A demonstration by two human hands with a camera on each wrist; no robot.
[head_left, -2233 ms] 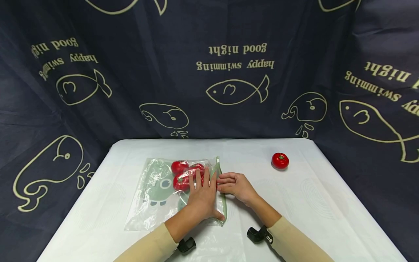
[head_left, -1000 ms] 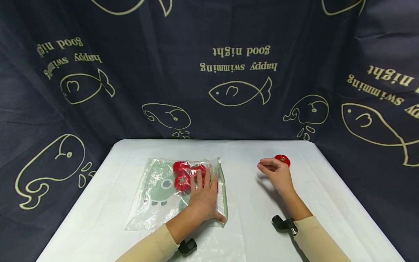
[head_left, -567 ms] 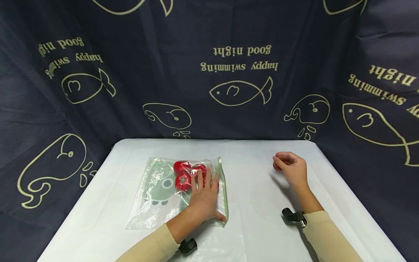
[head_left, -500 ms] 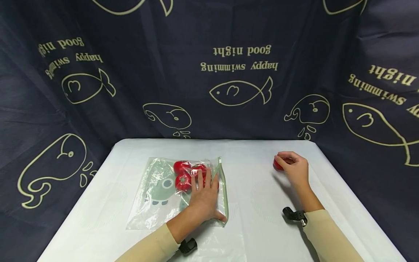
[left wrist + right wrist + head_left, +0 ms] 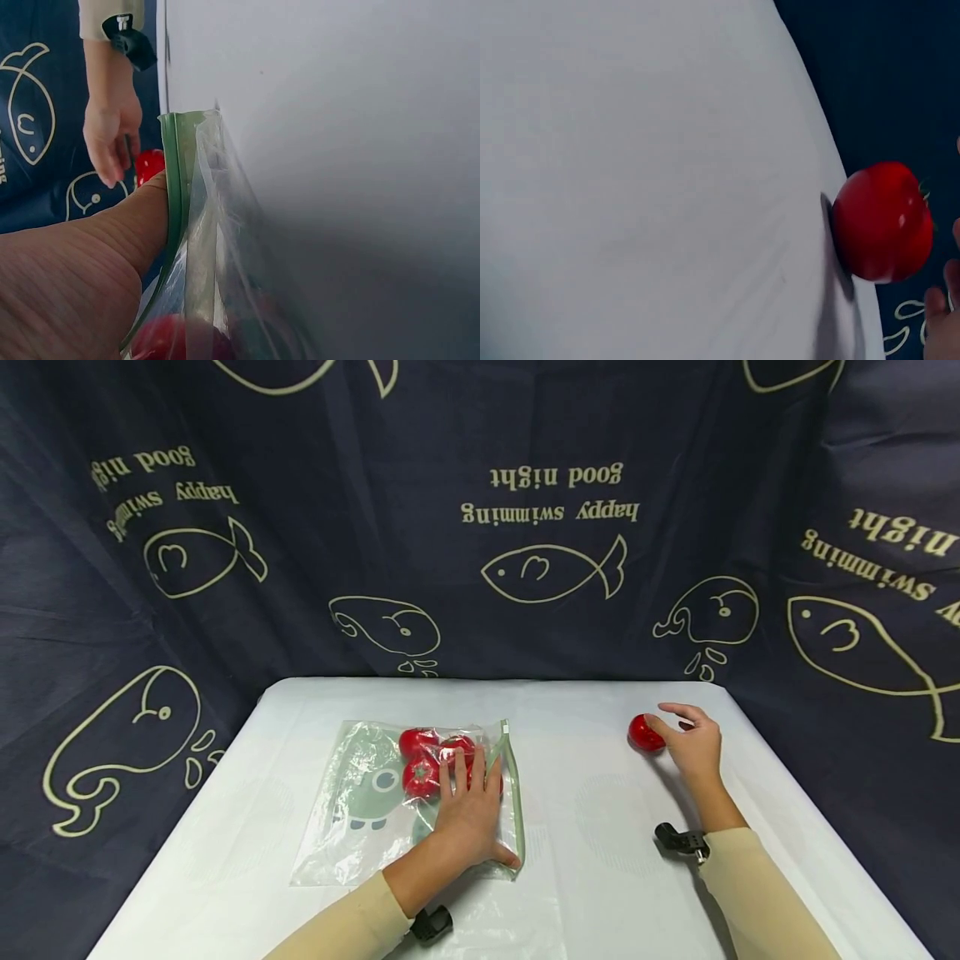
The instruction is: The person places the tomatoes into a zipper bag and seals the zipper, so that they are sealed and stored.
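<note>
Bag (image 5: 352,856) of tomatoes (image 5: 420,777) lies under the left grip (image 5: 467,822), spread flat perhaps to steady it, while the right grip (image 5: 693,748), loosely spread, is beside a far-right tomato (image 5: 642,735).

Two hands (image 5: 468,820) (image 5: 693,748), one bag (image 5: 337,856), five visible tomatoes (image 5: 645,735), one table (image 5: 570,714).

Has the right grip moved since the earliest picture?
Yes: rightward and toward the white table's far edge. The right grip left the bag for the lone tomato.

Curtained-off space, fish-print drape (image 5: 480,639), white table (image 5: 573,718)
</note>
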